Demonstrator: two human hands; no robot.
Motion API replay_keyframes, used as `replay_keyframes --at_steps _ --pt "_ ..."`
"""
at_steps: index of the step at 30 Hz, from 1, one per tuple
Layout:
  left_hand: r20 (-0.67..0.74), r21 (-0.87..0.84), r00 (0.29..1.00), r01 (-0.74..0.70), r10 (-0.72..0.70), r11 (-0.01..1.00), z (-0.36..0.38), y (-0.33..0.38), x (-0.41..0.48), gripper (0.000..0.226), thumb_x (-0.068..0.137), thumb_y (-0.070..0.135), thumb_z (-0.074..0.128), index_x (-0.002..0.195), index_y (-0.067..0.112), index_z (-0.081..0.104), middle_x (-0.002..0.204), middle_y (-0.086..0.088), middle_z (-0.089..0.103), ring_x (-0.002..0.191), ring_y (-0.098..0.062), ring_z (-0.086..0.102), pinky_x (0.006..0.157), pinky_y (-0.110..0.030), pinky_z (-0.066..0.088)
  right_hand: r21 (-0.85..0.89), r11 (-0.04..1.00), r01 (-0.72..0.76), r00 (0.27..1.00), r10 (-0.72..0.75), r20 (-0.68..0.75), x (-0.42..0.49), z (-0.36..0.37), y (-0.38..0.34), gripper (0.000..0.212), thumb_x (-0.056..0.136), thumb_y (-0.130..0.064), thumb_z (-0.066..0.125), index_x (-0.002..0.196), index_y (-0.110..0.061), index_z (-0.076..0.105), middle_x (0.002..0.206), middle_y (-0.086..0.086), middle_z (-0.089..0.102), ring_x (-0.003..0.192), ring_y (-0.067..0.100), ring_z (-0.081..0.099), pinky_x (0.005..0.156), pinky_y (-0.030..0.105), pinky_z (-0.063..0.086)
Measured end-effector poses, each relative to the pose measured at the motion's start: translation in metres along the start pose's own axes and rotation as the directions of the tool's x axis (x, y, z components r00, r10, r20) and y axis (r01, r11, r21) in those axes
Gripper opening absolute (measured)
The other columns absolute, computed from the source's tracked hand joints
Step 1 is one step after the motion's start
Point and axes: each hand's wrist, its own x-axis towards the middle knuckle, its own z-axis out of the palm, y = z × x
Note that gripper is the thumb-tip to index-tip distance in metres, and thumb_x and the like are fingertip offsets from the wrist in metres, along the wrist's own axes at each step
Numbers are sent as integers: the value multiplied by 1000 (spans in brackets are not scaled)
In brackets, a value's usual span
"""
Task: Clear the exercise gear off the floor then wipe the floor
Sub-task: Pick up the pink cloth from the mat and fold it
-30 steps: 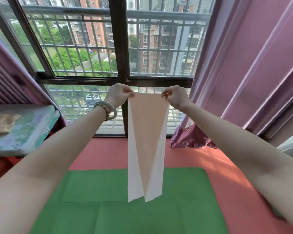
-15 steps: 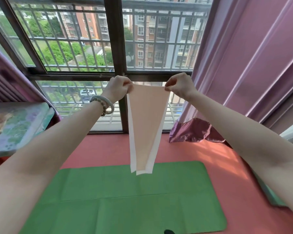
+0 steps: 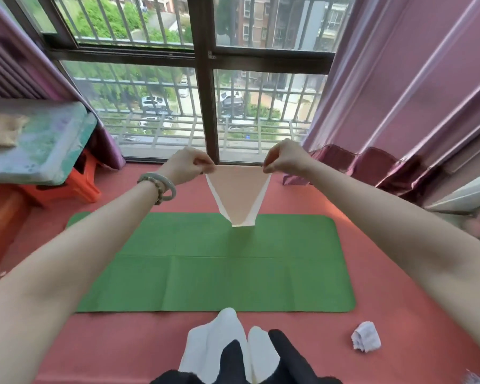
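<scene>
The left hand [image 3: 187,167] and right hand [image 3: 284,159] each pinch a top corner of the peach exercise band [image 3: 239,192] with curled fingers, holding its upper edge taut. The band hangs in the air, and its lower end is over the far edge of the green mat [image 3: 219,267] on the red floor [image 3: 385,286].

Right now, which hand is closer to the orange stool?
Left. The left hand is up to the right of the orange stool; the right hand is farther right, across the band both pinch.
</scene>
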Motion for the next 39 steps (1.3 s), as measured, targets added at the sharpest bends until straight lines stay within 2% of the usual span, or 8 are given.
replay_keyframes --at_steps 7,13,20,25,28,31,35,39 --pt "152 29 979 136 -139 990 79 -33 -68 18 87 18 65 101 9 72 84 3 66 74 -6 58 76 -26 48 -66 997 -29 968 44 247 -47 80 44 17 72 -7 74 89 -6 75 83 5 71 72 11 61 77 23 51" --pt "242 4 945 225 -219 974 140 -63 -109 14 87 18 64 96 11 73 77 9 64 67 4 53 61 -11 39 -79 992 -95 925 117 362 -74 140 80 16 71 -7 73 86 -7 75 77 5 68 70 12 58 64 20 45" --pt "345 3 901 280 -264 960 172 -89 -121 18 86 20 66 99 10 73 88 2 68 82 -11 60 75 -20 41 -53 980 -193 888 197 414 -82 178 102 8 73 -8 70 80 -10 72 76 2 66 66 9 56 56 14 44" --pt "329 -31 918 243 -219 970 163 -84 -117 17 89 20 62 97 9 71 86 2 66 72 -3 57 66 -15 41 19 972 -233 906 210 366 -82 173 94 12 72 -7 66 77 -17 63 78 1 64 75 18 60 60 21 47" --pt "270 -67 943 218 -192 974 146 -75 -104 12 90 19 60 93 13 69 89 0 68 81 -17 64 76 -31 53 39 977 -208 929 185 322 -78 151 81 31 73 -7 63 102 -14 68 88 4 66 78 16 60 58 12 43" --pt "178 -100 972 172 -152 980 124 -56 -89 10 91 14 57 89 17 66 88 0 69 84 -23 66 81 -42 54 -2 989 -146 951 141 276 -72 120 62 26 75 -7 61 98 -11 72 84 4 66 75 15 58 55 11 42" --pt "94 -102 995 43 -34 994 94 -18 -69 12 92 13 55 95 11 67 92 -1 71 89 -15 66 88 -33 50 -132 988 -77 968 106 229 -60 80 36 12 79 -10 60 87 -9 69 89 8 67 85 21 60 71 26 49" --pt "15 -85 996 -85 87 993 65 20 -54 15 92 11 55 101 8 67 92 0 69 86 -12 63 84 -25 49 -176 984 37 952 18 304 -51 51 1 50 77 -14 64 125 -13 50 125 3 51 117 19 49 105 35 39"
